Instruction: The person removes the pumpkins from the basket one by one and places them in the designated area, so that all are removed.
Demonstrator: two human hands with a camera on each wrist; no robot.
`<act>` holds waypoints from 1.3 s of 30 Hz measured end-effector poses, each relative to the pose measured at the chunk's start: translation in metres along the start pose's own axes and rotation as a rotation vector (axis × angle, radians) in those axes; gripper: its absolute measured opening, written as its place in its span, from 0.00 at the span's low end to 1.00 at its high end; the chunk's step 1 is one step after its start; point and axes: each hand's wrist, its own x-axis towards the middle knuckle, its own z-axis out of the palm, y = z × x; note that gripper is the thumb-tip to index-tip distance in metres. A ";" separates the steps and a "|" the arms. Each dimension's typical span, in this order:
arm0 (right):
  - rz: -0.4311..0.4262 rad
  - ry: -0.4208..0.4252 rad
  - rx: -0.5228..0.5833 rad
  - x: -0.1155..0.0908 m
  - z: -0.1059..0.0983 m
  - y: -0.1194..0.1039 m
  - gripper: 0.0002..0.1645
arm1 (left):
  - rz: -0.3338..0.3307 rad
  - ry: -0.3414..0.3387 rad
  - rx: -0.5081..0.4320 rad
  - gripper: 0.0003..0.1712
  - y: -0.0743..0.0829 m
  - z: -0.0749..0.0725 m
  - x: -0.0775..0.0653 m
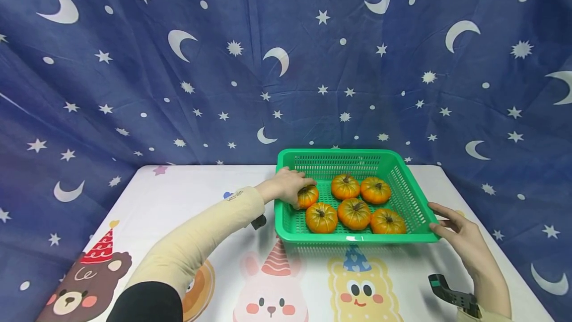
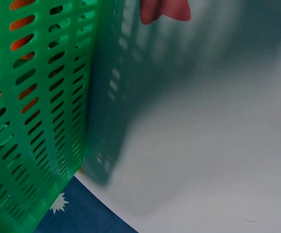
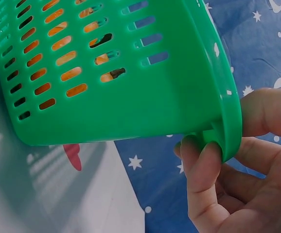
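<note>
A green plastic basket [image 1: 357, 237] with slotted walls sits on the table and holds several small orange pumpkins [image 1: 354, 213] with brown stems. Reaching over the basket's left rim, my left hand [image 1: 289, 186] grips the leftmost pumpkin [image 1: 308, 196], its fingers partly covering it. In the left wrist view that hand is hidden behind the basket's wall [image 2: 38, 111]. At the right front corner, my right hand [image 1: 464, 237] pinches the basket's rim [image 3: 230, 111], with fingertips curled under the lip and the thumb side on the outside.
The white tablecloth [image 1: 201, 188] is printed with cartoon animals in party hats. Behind the table hangs a blue curtain [image 1: 250, 29] with moons and stars, close to the basket's back edge. Dark straps with small devices [image 1: 451, 294] are worn at the wrists.
</note>
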 end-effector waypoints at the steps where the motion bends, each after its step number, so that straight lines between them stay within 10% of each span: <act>1: -0.002 0.001 -0.005 0.000 0.000 0.000 0.33 | -0.003 -0.002 0.003 0.47 0.000 0.000 0.000; 21: 0.000 -0.014 -0.001 0.000 0.000 0.001 0.34 | -0.018 -0.022 0.005 0.47 0.003 -0.001 -0.002; 39: 0.002 -0.021 0.007 0.000 0.001 0.001 0.35 | 0.033 0.191 -0.155 0.48 -0.003 0.007 -0.003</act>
